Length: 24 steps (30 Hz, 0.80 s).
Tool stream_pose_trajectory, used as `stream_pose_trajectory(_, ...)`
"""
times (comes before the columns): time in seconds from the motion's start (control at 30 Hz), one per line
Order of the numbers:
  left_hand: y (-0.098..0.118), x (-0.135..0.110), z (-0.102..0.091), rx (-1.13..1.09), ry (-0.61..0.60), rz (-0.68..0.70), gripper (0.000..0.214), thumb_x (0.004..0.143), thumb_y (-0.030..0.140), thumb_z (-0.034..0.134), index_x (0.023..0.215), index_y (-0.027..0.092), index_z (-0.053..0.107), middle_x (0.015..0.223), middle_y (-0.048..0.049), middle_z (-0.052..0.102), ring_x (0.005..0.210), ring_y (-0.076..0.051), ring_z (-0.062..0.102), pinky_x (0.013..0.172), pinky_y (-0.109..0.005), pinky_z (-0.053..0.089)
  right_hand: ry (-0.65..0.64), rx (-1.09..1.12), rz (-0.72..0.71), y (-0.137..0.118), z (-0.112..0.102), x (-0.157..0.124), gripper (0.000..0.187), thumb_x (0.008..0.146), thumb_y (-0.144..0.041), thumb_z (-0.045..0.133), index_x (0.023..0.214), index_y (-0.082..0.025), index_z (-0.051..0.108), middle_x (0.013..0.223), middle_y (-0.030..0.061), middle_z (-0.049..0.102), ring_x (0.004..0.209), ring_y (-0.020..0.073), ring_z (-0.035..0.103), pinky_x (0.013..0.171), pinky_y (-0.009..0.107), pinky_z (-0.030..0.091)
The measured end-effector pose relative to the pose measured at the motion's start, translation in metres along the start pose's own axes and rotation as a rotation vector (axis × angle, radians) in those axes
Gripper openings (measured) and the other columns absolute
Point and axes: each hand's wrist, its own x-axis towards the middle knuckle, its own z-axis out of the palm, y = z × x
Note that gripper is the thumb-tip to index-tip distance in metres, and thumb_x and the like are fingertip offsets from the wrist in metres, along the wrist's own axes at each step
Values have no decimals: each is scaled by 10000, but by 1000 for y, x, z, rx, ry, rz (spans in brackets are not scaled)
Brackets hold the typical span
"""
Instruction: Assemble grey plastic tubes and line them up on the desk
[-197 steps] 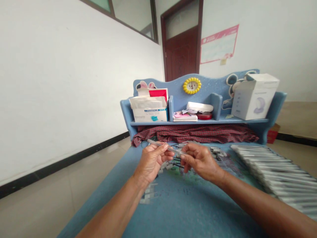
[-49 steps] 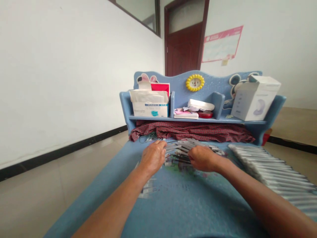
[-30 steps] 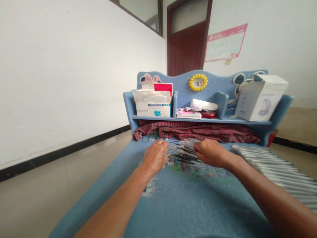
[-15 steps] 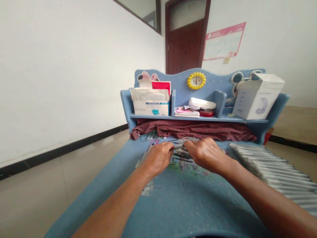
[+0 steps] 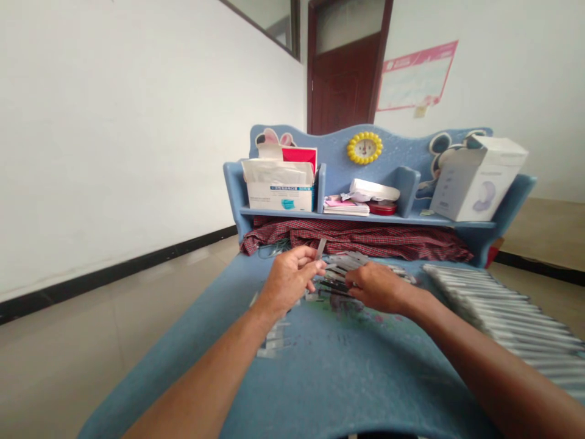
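My left hand [image 5: 289, 279] is raised a little over a blue desk [image 5: 347, 366] and pinches a clear pen barrel [image 5: 320, 249] that sticks up between its fingers. My right hand [image 5: 372, 285] rests knuckles up on a loose pile of pen parts [image 5: 340, 268] in the middle of the desk, fingers curled down into the pile; what they grip is hidden. A few small pen parts [image 5: 274, 341] lie beside my left forearm.
A long row of finished pens [image 5: 493, 311] lies along the desk's right side. A red checked cloth [image 5: 365, 239] lies under the shelf. The shelf holds a mask box [image 5: 280, 186], papers, a red tin [image 5: 382, 210] and a white carton [image 5: 478, 178].
Both hands lay flat on the pile of parts before. My left hand has since lifted with a clear barrel pinched in it, while my right hand stays on the pile.
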Motion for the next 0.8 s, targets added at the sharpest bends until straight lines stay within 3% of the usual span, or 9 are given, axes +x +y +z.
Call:
stream_pose_trajectory(0.13, -1, 0, 1, -20, 6, 8, 199, 720, 272, 614, 857, 132, 575, 738, -52, 674, 714, -184, 657, 406, -175, 445, 34, 83, -84, -12, 11, 1, 228, 841, -288, 431, 835, -204, 644, 774, 63, 683, 708, 197, 621, 570, 266, 328)
stream_pose_trajectory(0.33, 1, -2, 2, -40, 2, 15, 186, 744, 251, 589, 888, 136, 569, 739, -46, 669, 691, -163, 647, 404, -162, 435, 81, 56, -117, -34, 21, 6, 258, 859, -308, 413, 974, -215, 625, 803, 77, 693, 730, 218, 642, 579, 272, 354)
stream_pose_trajectory(0.6, 4, -3, 1, -13, 32, -3, 159, 776, 281, 554, 832, 134, 577, 768, -66, 677, 697, -168, 655, 396, -168, 441, -3, 20, 122, -2, 21, 13, 275, 816, -269, 430, 928, -210, 674, 878, 97, 697, 835, 239, 638, 654, 297, 398)
stream_pose_trajectory(0.8, 2, -2, 1, 17, 44, 13, 152, 761, 286, 565, 797, 140, 587, 730, -61, 682, 729, -193, 672, 384, -168, 438, -35, 23, 113, 3, 28, 14, 266, 798, -283, 444, 883, -226, 690, 867, 70, 700, 826, 218, 636, 658, 283, 401)
